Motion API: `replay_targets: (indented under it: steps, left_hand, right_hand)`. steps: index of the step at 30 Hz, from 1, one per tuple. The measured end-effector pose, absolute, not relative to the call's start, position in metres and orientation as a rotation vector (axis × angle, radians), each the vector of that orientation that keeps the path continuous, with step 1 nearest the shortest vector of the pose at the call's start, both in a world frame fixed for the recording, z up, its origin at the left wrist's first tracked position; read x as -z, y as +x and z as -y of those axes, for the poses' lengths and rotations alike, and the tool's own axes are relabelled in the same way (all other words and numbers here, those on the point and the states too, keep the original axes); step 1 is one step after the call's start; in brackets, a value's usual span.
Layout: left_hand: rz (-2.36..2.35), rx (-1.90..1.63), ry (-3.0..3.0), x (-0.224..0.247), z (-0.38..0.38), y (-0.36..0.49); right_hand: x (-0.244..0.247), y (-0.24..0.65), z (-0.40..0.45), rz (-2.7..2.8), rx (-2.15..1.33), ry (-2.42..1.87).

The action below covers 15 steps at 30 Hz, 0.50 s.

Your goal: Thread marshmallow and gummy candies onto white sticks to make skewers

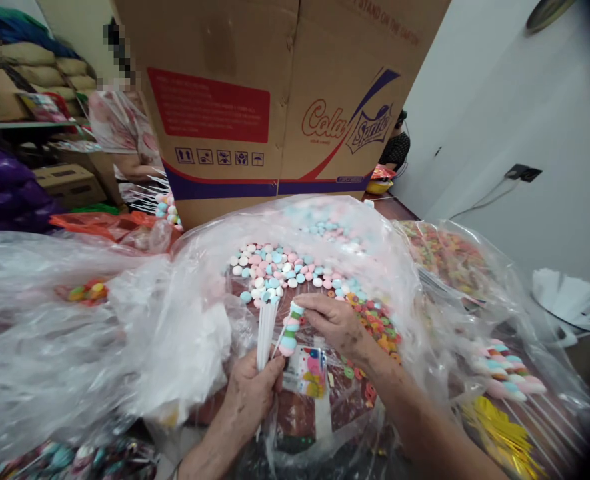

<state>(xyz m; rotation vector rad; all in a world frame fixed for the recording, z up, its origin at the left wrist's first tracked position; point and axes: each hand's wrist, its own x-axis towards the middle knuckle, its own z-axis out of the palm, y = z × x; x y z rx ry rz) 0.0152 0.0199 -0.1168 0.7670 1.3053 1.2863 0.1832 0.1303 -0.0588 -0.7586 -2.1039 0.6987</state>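
Note:
My left hand is closed around a bundle of white sticks and one stick carrying a candy skewer of pink, blue, white and green pieces. At the skewer's top, my right hand pinches the uppermost piece between thumb and fingers. Behind the hands lies a spread of pink, blue and white round candies on clear plastic. Ring-shaped fruit-coloured candies lie beside my right hand, partly behind the forearm. A printed packet is on the table below the skewer.
A large cardboard box stands at the back. Plastic bags cover the left. Finished skewers, yellow foil ties and bagged gummies are at right. Another person is behind, left of the box.

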Motion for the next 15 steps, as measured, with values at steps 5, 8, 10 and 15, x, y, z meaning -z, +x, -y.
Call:
replay_targets:
  steps: [5, 8, 10, 15]
  left_hand:
    - [-1.27, -1.252, 0.718, 0.101, -0.018, 0.017]
    - [-1.285, -1.27, 0.699, 0.098, -0.017, 0.018]
    - [-1.298, -1.273, 0.704, 0.099, -0.017, 0.018]
    - [-1.287, -1.281, 0.71, 0.102, -0.015, 0.018]
  right_hand:
    - [0.053, 0.188, -0.13, 2.157, -0.727, -0.748]
    - [0.061, 0.185, -0.127, 2.135, -0.664, -0.719]
    - [0.067, 0.182, -0.126, 2.124, -0.606, -0.676]
    - [0.064, 0.177, -0.125, 2.2, -0.571, -0.614]
